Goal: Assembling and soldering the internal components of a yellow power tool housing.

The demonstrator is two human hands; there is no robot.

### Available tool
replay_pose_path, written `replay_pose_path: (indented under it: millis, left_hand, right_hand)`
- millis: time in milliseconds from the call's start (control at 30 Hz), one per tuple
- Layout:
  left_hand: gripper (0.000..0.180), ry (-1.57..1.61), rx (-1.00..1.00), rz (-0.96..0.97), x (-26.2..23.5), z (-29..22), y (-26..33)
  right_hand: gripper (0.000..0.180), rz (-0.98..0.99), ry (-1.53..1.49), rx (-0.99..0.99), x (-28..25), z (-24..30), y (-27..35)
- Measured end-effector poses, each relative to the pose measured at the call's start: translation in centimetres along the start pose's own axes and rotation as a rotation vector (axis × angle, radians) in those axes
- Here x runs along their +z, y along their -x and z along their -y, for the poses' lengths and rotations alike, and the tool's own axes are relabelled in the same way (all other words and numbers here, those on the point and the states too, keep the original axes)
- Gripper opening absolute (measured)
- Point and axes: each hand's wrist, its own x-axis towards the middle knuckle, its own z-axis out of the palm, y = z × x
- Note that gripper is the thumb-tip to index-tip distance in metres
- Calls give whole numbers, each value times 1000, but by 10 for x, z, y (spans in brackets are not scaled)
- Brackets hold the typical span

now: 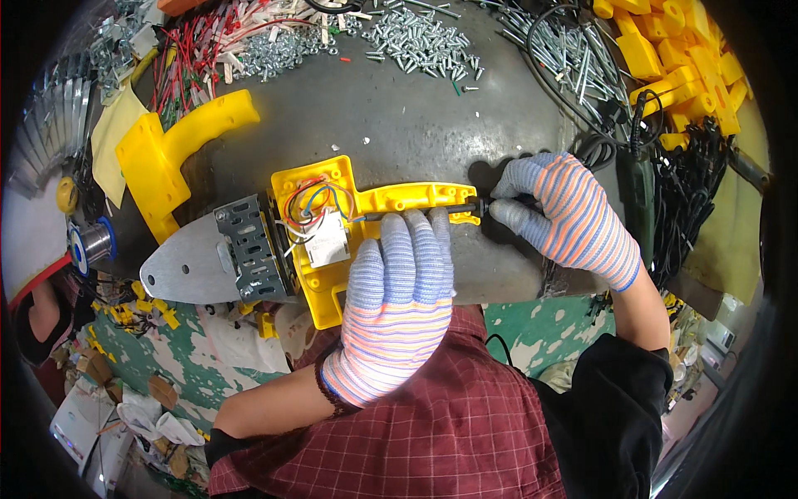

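On the dark bench lies an opened yellow tool housing half (322,306). Inside it are a white block (327,244) and thin coloured wires (312,200). A slotted metal bracket (248,248) and a rounded grey metal plate (187,264) join its left side. A black power cord (462,209) runs along the handle channel. My left hand (395,308), in a striped knit glove, has its fingers bent together over the handle, gripping it; its thumb is hidden. My right hand (573,216), gloved alike, pinches the cord's black end fitting at the handle's tip.
Another yellow housing half (154,175) lies at the left beside a solder spool (91,244). Piles of screws (420,41), red wires (179,71) and long bolts (573,62) line the far side. Yellow housings (686,62) and black cords (690,179) heap at the right.
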Motion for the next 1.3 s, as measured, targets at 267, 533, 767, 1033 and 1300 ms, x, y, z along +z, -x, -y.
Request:
replay_pose_path:
  millis: [267, 533, 767, 1033, 1300]
  left_hand:
    - [49, 69, 30, -84, 10, 8, -8]
    - [40, 137, -74, -139, 9, 5, -12]
    - [45, 72, 0, -144, 16, 3, -10]
    - [39, 124, 36, -53, 14, -10, -13]
    - [44, 68, 137, -8, 13, -11, -7]
  right_hand:
    - [19, 10, -21, 25, 1, 0, 1]
    - [18, 11, -38, 26, 1, 2, 2]
    - [22, 20, -21, 69, 0, 3, 3]
    - [19, -318, 20, -69, -3, 31, -38]
    - [16, -419, 93, -114, 45, 42, -75]
